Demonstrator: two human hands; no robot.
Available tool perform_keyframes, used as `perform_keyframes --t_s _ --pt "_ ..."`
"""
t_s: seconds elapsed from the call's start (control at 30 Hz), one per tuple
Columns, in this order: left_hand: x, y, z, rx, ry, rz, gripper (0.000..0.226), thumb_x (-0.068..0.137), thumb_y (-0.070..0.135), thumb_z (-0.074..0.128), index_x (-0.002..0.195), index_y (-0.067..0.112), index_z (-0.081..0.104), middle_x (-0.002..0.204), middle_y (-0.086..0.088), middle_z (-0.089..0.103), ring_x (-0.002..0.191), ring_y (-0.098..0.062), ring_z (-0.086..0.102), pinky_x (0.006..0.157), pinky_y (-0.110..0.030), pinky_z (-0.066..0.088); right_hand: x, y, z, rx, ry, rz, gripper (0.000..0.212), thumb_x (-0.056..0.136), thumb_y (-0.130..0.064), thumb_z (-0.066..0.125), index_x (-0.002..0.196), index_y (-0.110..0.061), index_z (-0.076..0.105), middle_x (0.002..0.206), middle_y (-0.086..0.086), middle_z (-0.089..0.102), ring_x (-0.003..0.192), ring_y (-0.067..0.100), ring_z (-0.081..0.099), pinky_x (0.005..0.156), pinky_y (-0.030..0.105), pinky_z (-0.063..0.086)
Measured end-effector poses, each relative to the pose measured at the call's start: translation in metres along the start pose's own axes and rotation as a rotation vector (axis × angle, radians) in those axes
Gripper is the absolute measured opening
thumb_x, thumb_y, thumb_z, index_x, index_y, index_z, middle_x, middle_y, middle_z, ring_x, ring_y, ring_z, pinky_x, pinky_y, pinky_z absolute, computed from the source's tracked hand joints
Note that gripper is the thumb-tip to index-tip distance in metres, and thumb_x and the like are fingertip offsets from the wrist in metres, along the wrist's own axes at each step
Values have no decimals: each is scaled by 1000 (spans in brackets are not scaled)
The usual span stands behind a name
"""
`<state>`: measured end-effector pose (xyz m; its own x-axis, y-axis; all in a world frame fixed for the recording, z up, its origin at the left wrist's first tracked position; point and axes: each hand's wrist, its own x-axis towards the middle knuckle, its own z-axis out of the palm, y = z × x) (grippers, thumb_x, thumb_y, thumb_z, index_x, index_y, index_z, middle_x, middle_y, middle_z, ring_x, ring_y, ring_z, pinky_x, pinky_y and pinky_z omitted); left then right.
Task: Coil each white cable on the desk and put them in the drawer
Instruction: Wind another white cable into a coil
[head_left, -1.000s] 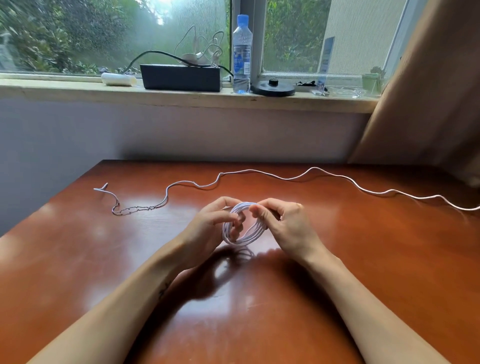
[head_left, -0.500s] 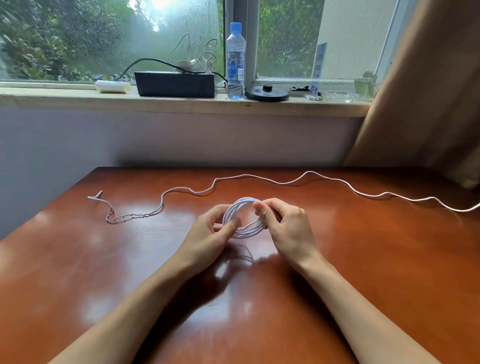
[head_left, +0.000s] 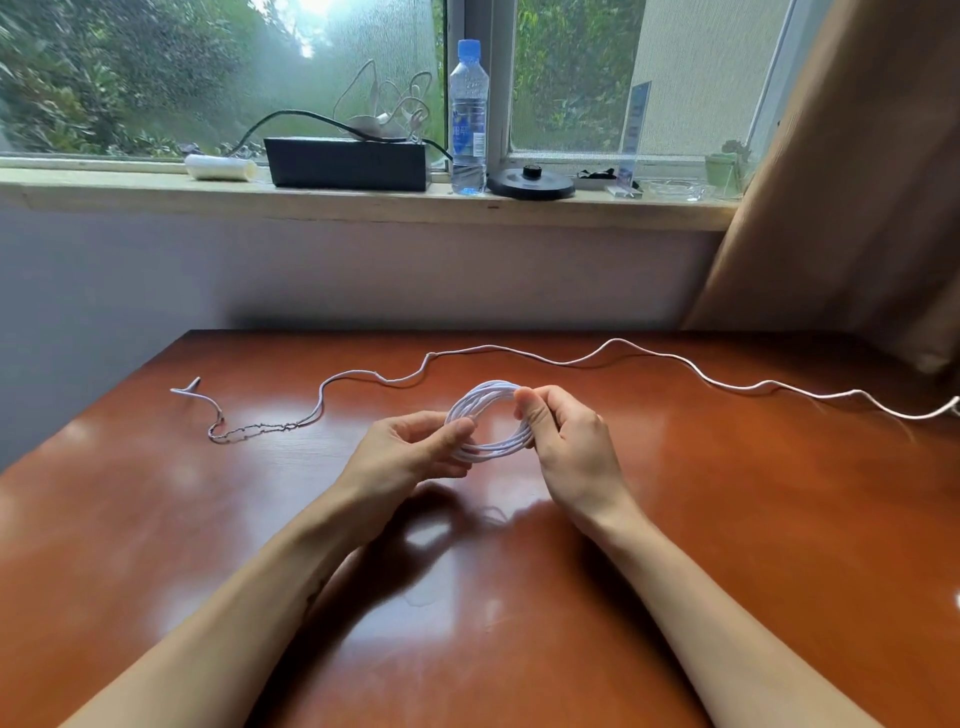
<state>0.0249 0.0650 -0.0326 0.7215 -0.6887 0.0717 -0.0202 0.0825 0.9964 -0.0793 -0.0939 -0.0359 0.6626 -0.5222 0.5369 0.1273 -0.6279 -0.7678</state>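
White coil (head_left: 491, 449) is wound in several loops and held over mid table (head_left: 727, 519). Left hand (head_left: 410, 449) pinches its left side between thumb and fingers; right hand (head_left: 571, 447) pinches the right side, fingers curled. Second white cable (head_left: 617, 341) lies uncoiled across the far table. No drawer in view. Judgement: first coil looks about finished but isn't stowed, the second is untouched, so well under half done.

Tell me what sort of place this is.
Probably a room in a home or office: a polished wooden desk below a window, a windowsill cluttered with a water bottle and black box, and a brown curtain at the right.
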Motion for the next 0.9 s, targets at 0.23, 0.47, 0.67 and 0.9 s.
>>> perform_keyframes --t_s 0.23,0.47,0.67,0.9 --pt "-1 0 -2 76 67 25 16 92 16 71 86 3 75 75 -13 73 67 -16 66 65 -23 58 0 5 1 -102 -99 32 37 104 -49 47 83 -22 61 68 -10 62 69 15 57 70 45 50" --pt "2 -2 -4 249 140 120 10 93 13 72 86 8 79 77 -21 74 63 -16 63 61 -27 58 3 2 -8 -50 -142 32 15 104 -30 53 95 -22 61 78 -13 62 74 3 55 73 29 46" --pt "0 -3 -6 334 87 139 10 92 14 73 86 10 80 72 -12 74 57 -10 59 59 -22 53 7 5 -15 -78 -4 -73 7 104 -18 56 101 -16 62 85 -14 63 79 -2 57 72 14 42" --pt "-1 -1 -1 277 70 162 10 93 10 71 90 10 80 73 -11 74 62 -12 62 60 -25 56 12 22 -21 -293 130 -25 12 96 -40 65 98 -30 71 72 -10 66 70 17 59 68 38 52"
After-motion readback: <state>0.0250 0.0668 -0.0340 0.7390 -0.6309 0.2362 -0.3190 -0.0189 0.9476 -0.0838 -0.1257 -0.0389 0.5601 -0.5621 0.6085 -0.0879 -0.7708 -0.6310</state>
